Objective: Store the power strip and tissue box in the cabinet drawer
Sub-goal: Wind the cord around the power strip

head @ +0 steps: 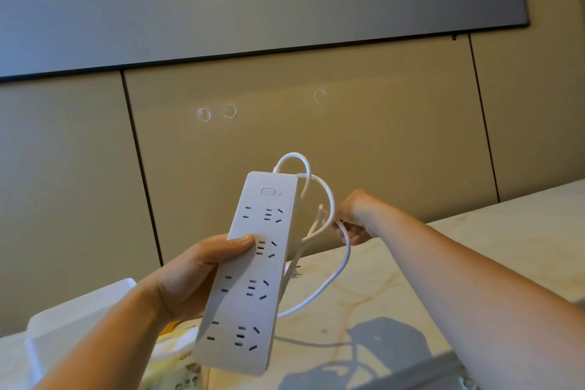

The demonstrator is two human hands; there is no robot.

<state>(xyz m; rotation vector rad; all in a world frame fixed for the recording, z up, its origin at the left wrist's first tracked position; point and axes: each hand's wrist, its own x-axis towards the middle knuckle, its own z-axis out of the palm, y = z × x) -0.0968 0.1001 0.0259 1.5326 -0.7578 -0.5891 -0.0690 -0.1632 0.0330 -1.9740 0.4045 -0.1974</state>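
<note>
Beneath the power strip [250, 275], a yellow pack [171, 370] lies partly hidden.

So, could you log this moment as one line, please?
left hand: grips power strip | right hand: pinches cord loops | power strip: raised above counter

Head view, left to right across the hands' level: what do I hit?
white container → left hand → power strip, gripped by that hand → cord loops → right hand, fingers holding the cord.
</note>
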